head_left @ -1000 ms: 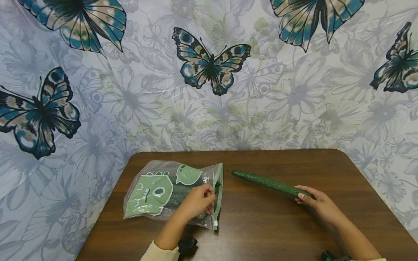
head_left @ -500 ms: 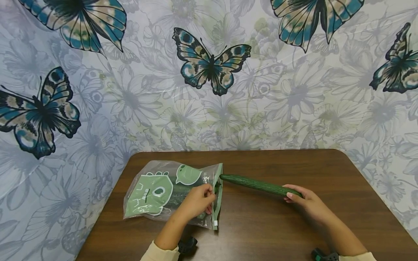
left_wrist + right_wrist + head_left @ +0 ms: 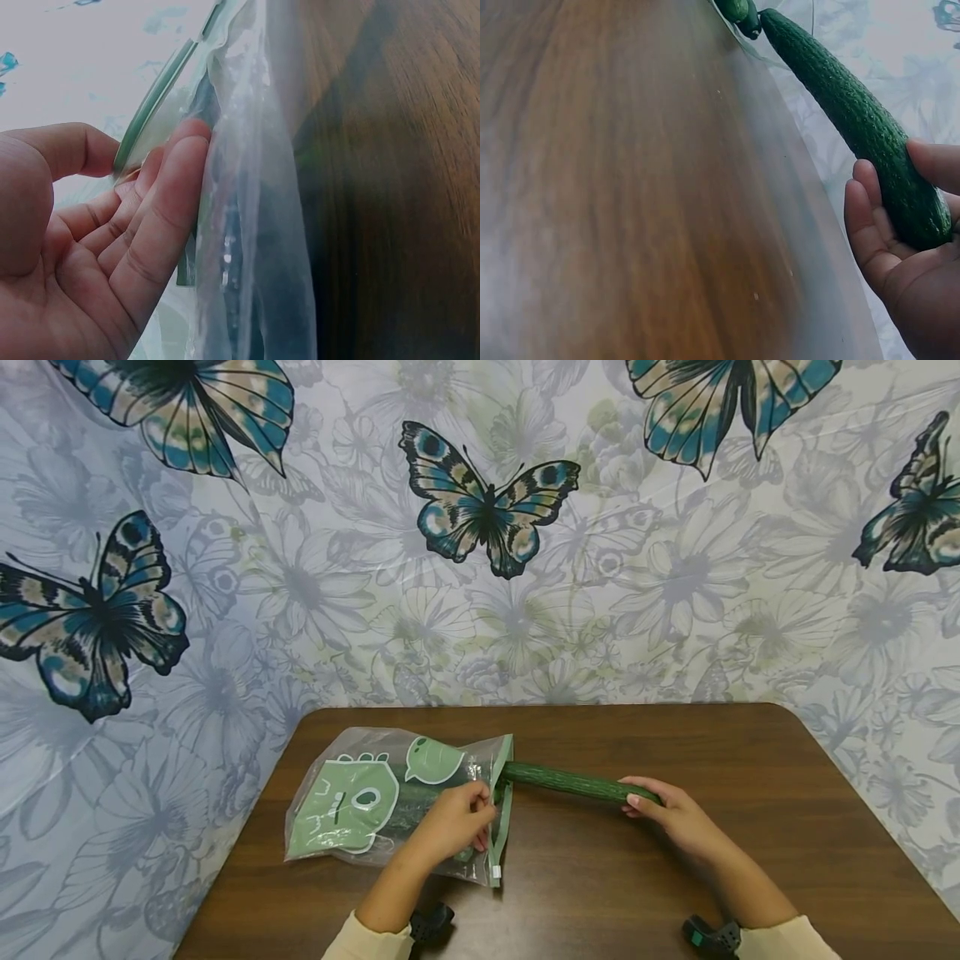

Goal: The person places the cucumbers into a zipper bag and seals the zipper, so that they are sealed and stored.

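Note:
A clear zip bag (image 3: 360, 806) with green cartoon prints lies on the left of the table, its mouth facing right. My left hand (image 3: 450, 822) holds the near side of that mouth; in the left wrist view the thumb (image 3: 94, 154) presses the green zip edge (image 3: 150, 105) against the fingers. My right hand (image 3: 678, 814) grips the right end of a long green cucumber (image 3: 566, 779). The cucumber's far tip is at the bag's mouth, hidden behind its edge. Ends of other cucumbers (image 3: 733, 9) show in the mouth in the right wrist view.
The brown wooden table (image 3: 600, 893) has rounded far corners. Behind it hangs a butterfly-print cloth (image 3: 525, 635). A white zip slider (image 3: 496, 872) sits at the near end of the bag's mouth. Black wrist devices (image 3: 712, 937) are worn on both wrists.
My right hand has moved left with the cucumber, bringing its tip from right of the bag to its mouth. My left hand and the bag have stayed in place.

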Available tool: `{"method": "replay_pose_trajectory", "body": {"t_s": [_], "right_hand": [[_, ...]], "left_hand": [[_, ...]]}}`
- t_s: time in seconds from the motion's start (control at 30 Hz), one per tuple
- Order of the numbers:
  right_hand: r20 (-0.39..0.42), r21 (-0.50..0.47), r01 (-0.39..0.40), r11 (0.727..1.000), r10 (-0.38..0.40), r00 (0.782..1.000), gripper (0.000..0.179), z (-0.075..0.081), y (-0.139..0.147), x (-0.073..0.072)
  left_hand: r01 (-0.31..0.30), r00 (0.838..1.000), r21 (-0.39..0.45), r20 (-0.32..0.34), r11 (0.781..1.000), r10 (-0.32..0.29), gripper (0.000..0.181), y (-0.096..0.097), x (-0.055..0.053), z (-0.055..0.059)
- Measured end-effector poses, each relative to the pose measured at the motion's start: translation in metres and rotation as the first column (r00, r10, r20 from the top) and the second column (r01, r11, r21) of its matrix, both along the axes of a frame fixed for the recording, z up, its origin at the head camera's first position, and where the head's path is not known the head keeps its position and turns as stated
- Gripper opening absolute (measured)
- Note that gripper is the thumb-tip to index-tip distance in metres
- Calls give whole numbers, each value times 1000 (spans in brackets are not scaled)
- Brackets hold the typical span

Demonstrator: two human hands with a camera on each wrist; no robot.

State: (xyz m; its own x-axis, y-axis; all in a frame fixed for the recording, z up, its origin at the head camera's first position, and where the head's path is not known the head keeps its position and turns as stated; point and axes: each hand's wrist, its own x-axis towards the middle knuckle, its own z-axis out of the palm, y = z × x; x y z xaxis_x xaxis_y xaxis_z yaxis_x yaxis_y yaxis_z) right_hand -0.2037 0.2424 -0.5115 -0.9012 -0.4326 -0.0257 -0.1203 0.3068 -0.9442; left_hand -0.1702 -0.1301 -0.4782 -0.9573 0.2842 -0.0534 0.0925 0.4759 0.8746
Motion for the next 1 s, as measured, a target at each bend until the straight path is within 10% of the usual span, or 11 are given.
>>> {"method": "replay_pose_trajectory", "body": {"t_s": [1.0], "right_hand": [[23, -83, -8, 997, 10, 1000, 47, -4, -65, -23]], "left_hand": [[0, 1000, 1, 11, 1000, -1, 5, 1, -1, 1]]}}
